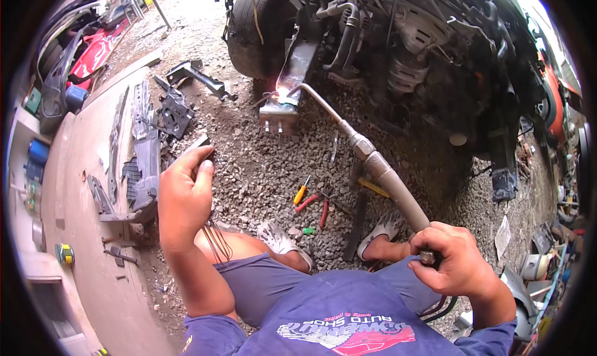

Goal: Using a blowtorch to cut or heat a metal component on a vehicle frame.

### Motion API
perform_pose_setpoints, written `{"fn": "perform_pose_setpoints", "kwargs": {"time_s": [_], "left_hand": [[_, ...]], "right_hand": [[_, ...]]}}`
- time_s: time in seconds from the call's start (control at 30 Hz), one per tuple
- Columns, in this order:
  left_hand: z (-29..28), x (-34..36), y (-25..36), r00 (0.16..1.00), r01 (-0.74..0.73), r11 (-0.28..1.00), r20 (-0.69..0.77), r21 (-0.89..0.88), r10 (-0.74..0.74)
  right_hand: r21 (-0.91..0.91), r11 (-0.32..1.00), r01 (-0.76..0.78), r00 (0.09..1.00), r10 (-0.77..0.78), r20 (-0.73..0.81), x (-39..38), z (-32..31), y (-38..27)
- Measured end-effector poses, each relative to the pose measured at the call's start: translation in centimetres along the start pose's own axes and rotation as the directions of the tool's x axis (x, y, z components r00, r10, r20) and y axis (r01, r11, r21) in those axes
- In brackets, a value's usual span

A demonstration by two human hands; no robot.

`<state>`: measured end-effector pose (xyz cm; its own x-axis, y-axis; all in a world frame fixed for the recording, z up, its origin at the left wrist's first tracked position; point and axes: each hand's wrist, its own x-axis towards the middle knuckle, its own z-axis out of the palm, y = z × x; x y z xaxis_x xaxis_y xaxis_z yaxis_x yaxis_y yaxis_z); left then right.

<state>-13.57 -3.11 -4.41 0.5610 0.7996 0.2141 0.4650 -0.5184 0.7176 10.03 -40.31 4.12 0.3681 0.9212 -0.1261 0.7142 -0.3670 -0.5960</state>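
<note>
My right hand (449,256) is wrapped round the handle of a long gas welding torch (390,185). Its bent tip reaches up to the end of a metal frame rail (298,67), where a bright orange-white glow (283,92) burns. Below the glow is the rail's end plate (278,117), with bolts sticking out. My left hand (188,188), left of the rail, is closed in a pinch on thin metal wire (217,243), whose bent loops hang below it. The wire's run between fingers and glow is hard to make out.
A car's exposed underside (416,32) and tyre (255,29) fill the far side. On the gravel lie a yellow-handled screwdriver (301,190) and red-handled pliers (323,213). Black brackets (175,110) and a dark bumper part (146,163) lie leftward. Hoses (443,309) run by my right leg.
</note>
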Motion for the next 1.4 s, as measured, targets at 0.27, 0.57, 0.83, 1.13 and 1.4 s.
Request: {"fn": "perform_pose_setpoints", "kwargs": {"time_s": [0.27, 0.57, 0.83, 1.13, 1.4], "left_hand": [[-3.0, -0.3, -1.0, 0.993, 0.04, 0.998, -0.112, -0.049, -0.045], [-10.2, -0.5, -9.6, 0.928, 0.211, 0.964, -0.341, 0.159, -0.147], [-6.5, -1.7, -23.4, 0.966, 0.233, 0.832, -0.215, 0.504, -0.14], [5.1, -10.5, -33.8, 0.853, 0.459, 0.735, -0.016, 0.5, -0.521], [5.8, -19.8, -40.6, 0.635, 0.754, 0.602, -0.06, 0.263, -0.77]], "right_hand": [[-0.088, 0.996, 0.003, 1.0, -0.005, -0.018, 0.2, 0.5, 0.1], [-0.185, 0.983, 0.011, 0.999, -0.02, -0.049, -2.2, -0.3, 1.9], [-0.175, 0.953, -0.246, 0.969, 0.242, -0.043, -3.7, 8.1, 10.4], [0.16, 0.91, -0.383, 0.924, 0.379, 0.053, 0.5, 15.3, 14.9], [0.351, 0.801, -0.485, 0.859, 0.511, 0.02, 1.4, 19.8, 20.7]]}}
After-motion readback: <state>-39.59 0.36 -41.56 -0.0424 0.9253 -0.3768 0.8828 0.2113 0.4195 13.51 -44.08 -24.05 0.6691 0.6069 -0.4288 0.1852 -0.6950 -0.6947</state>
